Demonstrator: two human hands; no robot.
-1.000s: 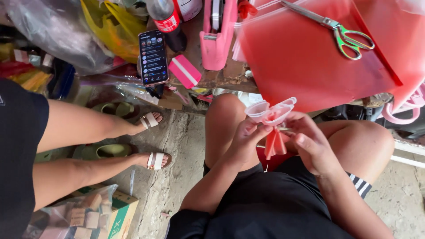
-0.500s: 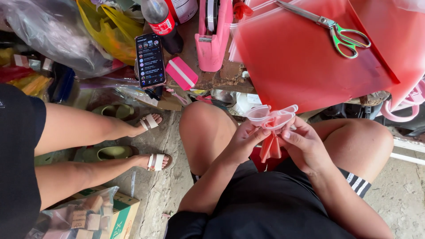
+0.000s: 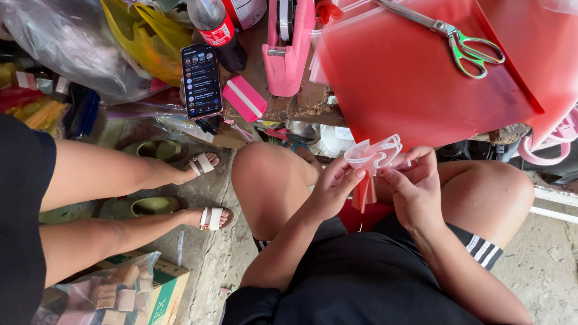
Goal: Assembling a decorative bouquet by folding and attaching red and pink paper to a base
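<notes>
Over the lap, just below the near edge of the worktop (image 3: pixel 301 105), the left hand (image 3: pixel 330 191) and right hand (image 3: pixel 415 188) both pinch one pleated piece of clear red-tinted plastic (image 3: pixel 373 157). On the worktop lie one pair of green-handled scissors (image 3: pixel 457 37) on red sheets (image 3: pixel 409 78), one pink tape dispenser (image 3: pixel 290 45), one phone (image 3: pixel 201 79) and one bottle (image 3: pixel 215 30). A second person's two sandalled feet (image 3: pixel 208 189) rest on the floor at left.
</notes>
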